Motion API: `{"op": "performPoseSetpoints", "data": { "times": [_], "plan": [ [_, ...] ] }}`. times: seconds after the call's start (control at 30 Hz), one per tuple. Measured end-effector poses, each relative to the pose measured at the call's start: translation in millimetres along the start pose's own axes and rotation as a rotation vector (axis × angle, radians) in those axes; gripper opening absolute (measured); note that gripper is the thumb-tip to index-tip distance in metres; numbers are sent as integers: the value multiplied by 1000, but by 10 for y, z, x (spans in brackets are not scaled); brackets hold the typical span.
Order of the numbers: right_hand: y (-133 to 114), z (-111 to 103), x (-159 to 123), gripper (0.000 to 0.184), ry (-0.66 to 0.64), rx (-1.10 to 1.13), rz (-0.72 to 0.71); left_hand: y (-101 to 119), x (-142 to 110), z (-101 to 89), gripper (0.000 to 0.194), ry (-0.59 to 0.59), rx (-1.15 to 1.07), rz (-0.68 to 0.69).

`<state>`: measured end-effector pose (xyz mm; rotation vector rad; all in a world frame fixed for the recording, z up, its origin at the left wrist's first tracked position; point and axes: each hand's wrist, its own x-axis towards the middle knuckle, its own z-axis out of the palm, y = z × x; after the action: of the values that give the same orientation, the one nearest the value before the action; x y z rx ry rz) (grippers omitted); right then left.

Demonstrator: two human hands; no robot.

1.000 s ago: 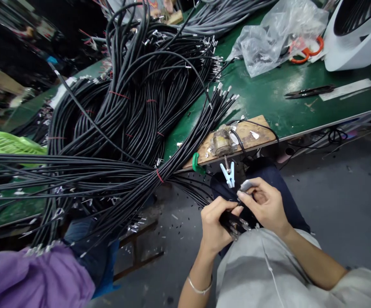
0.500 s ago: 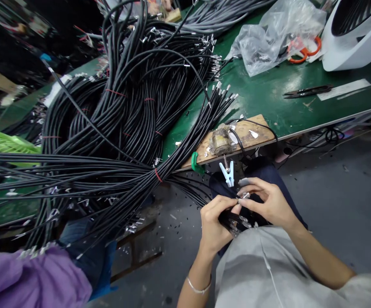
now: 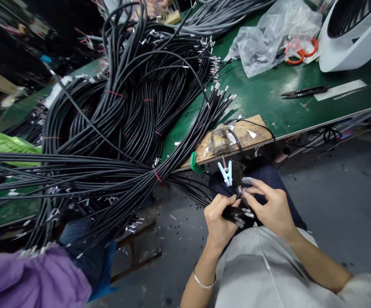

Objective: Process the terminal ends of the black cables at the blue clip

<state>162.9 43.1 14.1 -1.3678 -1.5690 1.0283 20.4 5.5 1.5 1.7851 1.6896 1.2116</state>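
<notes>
My left hand [image 3: 218,220] is wrapped round a bunch of black cables whose silvery ends [image 3: 245,212] stick out on its right side, over my lap. The thumb and forefinger of my right hand [image 3: 273,209] are closed at the bared tip of one cable [image 3: 239,189], close to the left fingertips. What exactly sits in that pinch is too small to make out. Just above both hands, a light blue clothespin [image 3: 226,173] hangs on the shaft of a small motor [image 3: 220,142], which is fixed to a wooden board [image 3: 258,127] at the table edge.
A large heap of black cables [image 3: 134,102], tied with red bands, covers the left of the green table [image 3: 249,96]. Behind and to the right lie a plastic bag [image 3: 256,45], orange-handled scissors [image 3: 310,48], dark snips [image 3: 305,92] and a white fan [image 3: 358,47]. A co-worker's purple sleeve [image 3: 34,278] is lower left.
My right fingertips have shifted slightly left and up with the cable tip, which now points upward. My left hand has tilted a little, showing more of the silvery ends.
</notes>
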Motion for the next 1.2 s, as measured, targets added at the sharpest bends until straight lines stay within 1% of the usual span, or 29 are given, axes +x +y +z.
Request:
{"op": "performPoseSetpoints", "data": {
  "times": [0.07, 0.13, 0.2, 0.23, 0.27, 0.37, 0.4, 0.43, 0.47, 0.53, 0.6, 0.63, 0.7, 0.73, 0.8, 0.87, 0.9, 0.93, 0.97, 1.0, 1.03, 1.07, 1.13, 1.2],
  "plan": [
    [-9, 45, -19, 28, 38, -59, -75, 1, 3, 12, 5, -10, 28, -6],
    [-3, 107, -30, 29, 111, -80, -126, 15, 12, 2, 6, -10, 38, -6],
    [13, 173, -21, 28, 187, -26, -97, 35, 26, -37, 6, -9, 31, -13],
    [25, 202, -6, 27, 197, 52, -44, 45, 34, -65, 7, -19, 24, -22],
    [39, 226, 15, 25, 167, 167, 29, 52, 42, -96, 9, -34, 15, -34],
    [98, 260, 99, 18, -58, 645, 290, 58, 70, -186, 16, -99, -32, -63],
    [119, 260, 125, 14, -116, 792, 351, 56, 81, -209, 18, -116, -53, -68],
    [140, 255, 144, 12, -156, 906, 389, 54, 92, -227, 20, -128, -73, -70],
    [160, 249, 158, 11, -188, 983, 394, 53, 104, -241, 22, -138, -89, -75],
    [195, 237, 169, 17, -267, 1045, 334, 54, 124, -260, 26, -153, -105, -87],
    [223, 240, 167, 20, -346, 1009, 246, 57, 133, -270, 29, -164, -106, -105],
    [231, 251, 164, 20, -356, 969, 214, 58, 131, -272, 30, -167, -104, -117],
    [235, 290, 150, 19, -319, 858, 188, 54, 110, -264, 29, -154, -92, -137],
    [229, 317, 136, 20, -275, 788, 183, 49, 91, -255, 27, -132, -77, -140],
    [206, 379, 88, 21, -126, 614, 140, 34, 47, -228, 20, -63, -34, -128],
    [184, 431, 16, 19, 54, 425, 23, 17, 5, -201, 17, 31, 11, -107],
    [180, 446, -25, 18, 117, 349, -49, 9, -9, -191, 17, 74, 27, -101],
    [183, 453, -63, 16, 146, 296, -114, 2, -19, -184, 18, 108, 38, -96],
    [193, 450, -96, 15, 138, 267, -161, -4, -23, -181, 18, 131, 43, -95],
    [208, 440, -121, 15, 104, 258, -183, -8, -23, -181, 19, 141, 42, -95],
    [226, 426, -135, 16, 66, 269, -178, -11, -20, -184, 20, 140, 35, -100],
    [242, 409, -138, 15, 35, 297, -152, -11, -15, -189, 20, 130, 23, -105],
    [256, 378, -111, 8, -16, 397, -86, -8, -3, -201, 21, 92, -9, -113],
    [231, 352, -49, 12, -88, 467, -72, -1, 14, -223, 22, 45, -38, -107]
  ]
}}
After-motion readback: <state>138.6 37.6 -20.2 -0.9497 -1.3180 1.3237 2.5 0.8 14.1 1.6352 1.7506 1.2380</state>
